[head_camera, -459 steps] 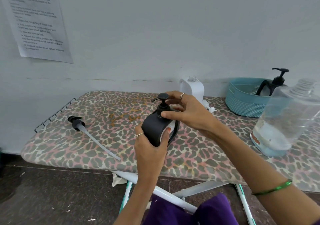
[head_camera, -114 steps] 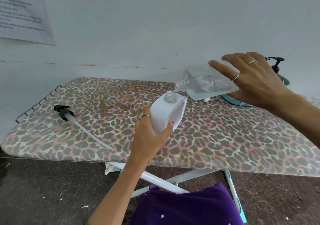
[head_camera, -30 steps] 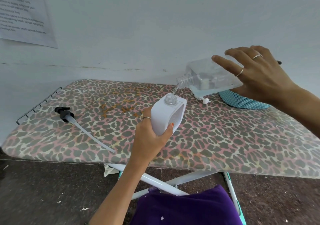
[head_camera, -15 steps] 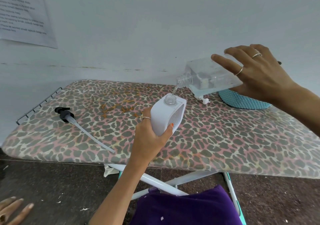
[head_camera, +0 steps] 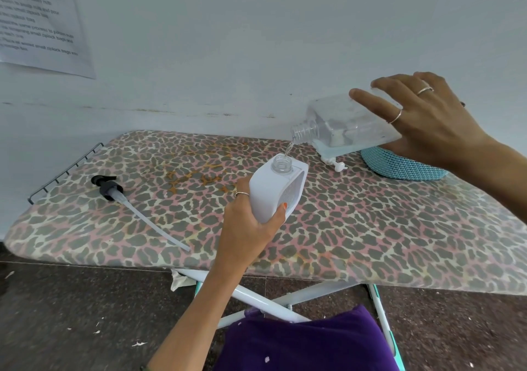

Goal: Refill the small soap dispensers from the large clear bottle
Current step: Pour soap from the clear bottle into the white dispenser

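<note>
currently the right hand point(head_camera: 427, 119) grips the tilted large clear bottle point(head_camera: 348, 125); the left hand point(head_camera: 248, 222) grips the white dispenser point(head_camera: 278, 191). risk: misaligned necks spill soap onto the board point(head_camera: 370, 228).

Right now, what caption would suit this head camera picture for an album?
Left hand holds a white dispenser while the right hand tips the clear bottle, pouring a thin stream into its neck.
</note>
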Motion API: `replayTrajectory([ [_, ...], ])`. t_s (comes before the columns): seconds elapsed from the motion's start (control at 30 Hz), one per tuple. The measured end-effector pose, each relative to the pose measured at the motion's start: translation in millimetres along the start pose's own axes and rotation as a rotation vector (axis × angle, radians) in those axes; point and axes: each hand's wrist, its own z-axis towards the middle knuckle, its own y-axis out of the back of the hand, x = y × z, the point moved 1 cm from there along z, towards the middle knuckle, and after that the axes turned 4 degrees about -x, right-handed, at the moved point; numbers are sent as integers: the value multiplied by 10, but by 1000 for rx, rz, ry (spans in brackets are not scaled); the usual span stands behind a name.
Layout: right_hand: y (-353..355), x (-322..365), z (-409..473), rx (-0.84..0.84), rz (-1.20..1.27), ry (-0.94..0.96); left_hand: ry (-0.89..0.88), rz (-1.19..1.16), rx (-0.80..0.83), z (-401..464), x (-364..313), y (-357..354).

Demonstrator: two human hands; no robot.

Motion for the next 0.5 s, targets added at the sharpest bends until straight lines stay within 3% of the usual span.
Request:
replayTrajectory([
  [0.5, 1, 8, 0, -24, -2, 5, -10, 2, -8, -1, 3, -1],
])
